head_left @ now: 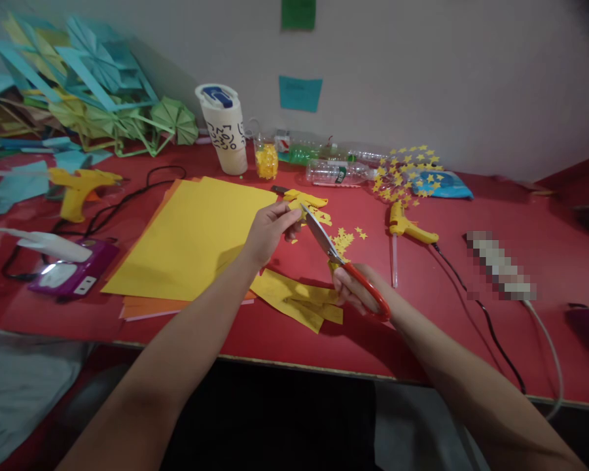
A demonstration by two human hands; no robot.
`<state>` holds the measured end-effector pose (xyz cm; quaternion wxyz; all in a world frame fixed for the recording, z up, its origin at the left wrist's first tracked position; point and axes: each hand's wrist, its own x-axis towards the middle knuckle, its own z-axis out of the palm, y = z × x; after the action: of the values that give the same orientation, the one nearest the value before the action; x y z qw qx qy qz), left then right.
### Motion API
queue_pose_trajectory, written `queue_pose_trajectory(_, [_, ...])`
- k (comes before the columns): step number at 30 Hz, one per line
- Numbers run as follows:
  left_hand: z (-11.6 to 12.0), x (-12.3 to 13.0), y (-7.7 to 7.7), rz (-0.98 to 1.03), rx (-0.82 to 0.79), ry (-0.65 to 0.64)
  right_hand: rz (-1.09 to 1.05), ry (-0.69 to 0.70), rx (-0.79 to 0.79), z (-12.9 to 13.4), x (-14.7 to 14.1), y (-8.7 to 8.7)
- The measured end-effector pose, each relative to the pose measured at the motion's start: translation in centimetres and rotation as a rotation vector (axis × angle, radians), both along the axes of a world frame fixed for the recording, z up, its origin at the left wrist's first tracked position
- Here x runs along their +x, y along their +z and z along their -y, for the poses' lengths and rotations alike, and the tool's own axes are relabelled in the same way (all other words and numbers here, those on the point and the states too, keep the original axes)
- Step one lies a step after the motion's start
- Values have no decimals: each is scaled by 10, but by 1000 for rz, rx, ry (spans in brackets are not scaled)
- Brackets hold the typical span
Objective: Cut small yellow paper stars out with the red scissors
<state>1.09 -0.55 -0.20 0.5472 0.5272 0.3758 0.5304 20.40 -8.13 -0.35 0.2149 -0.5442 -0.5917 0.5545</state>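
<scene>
My right hand (356, 288) is closed around the red handles of a pair of scissors (368, 291). The blades point up and left, their tips at a small yellow paper piece (298, 210) pinched in my left hand (272, 229). Small yellow paper stars (343, 242) lie on the red table just beyond the scissors. Yellow paper strips (299, 297) rest below and between my hands. Left of my left hand is a stack of yellow sheets (191, 235), with orange and pink edges showing underneath.
Yellow glue guns lie at left (81, 190) and right (410, 226), with cords trailing. A white tumbler (224, 131), a cup of yellow pieces (266, 160) and plastic bottles (336, 173) stand or lie along the wall. A purple power strip (73, 268) sits at left.
</scene>
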Motion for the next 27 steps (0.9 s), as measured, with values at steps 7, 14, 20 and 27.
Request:
queue_pose_trajectory(7, [0,-2,1,6,12,-4,18,1,4,0,1,-1])
queue_pose_trajectory(14, [-2,-2,3,37,9,51,9,-28,-10,-1,-1,3])
queue_pose_trajectory(20, [-5,-6,0,27,48,84,28,-36,-27,-1,-1,2])
queue_pose_trajectory(27, [-2,-4,1,11,-13,-4,22,-53,-8,0,-2,3])
